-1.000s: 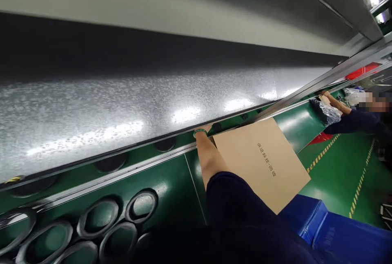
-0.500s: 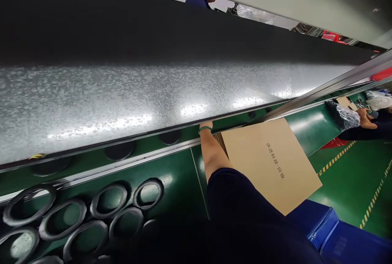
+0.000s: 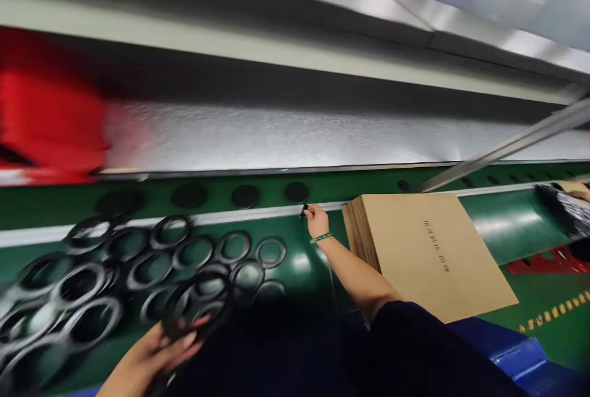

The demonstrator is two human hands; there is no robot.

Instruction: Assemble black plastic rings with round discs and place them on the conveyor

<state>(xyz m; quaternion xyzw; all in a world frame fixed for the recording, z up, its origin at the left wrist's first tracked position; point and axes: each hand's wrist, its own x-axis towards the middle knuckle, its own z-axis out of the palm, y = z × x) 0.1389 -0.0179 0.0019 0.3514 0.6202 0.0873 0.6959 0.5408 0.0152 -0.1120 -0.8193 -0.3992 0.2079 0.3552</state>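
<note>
Because motion blurs much of the head camera's view, many edges are soft. Between seven and eight o'clock, low in the frame, the left hand (image 3: 154, 351) grips the lower edge of a dark ring (image 3: 173, 310); its fingers are smeared, so exactly how they wrap the rim is unclear. The held ring overlaps several more rings (image 3: 132, 274) spread at eight o'clock on a green bench (image 3: 507, 225). Some of these are cut off by the left edge, and their overlaps make a count unreliable.

Just off centre toward five o'clock, the right hand (image 3: 318, 222) is closed, thumb and fingers pinching a small black piece (image 3: 303, 209), too small and mostly covered to identify. A green band (image 3: 321, 238) circles that wrist. Dark round patches (image 3: 296, 192) line the strip beyond; whether they are discs or holes cannot be told.

At four o'clock, beside the right forearm, stands a stack of brown cardboard (image 3: 436, 255), its printing too blurred to read. Dark clothing (image 3: 318, 348) hides the bench at six o'clock. A metal shelf (image 3: 286, 139) crosses twelve o'clock. Just past nine, a red object (image 3: 50, 108) is cut off by the frame; at three, a silvery bundle (image 3: 569, 209) is too.
</note>
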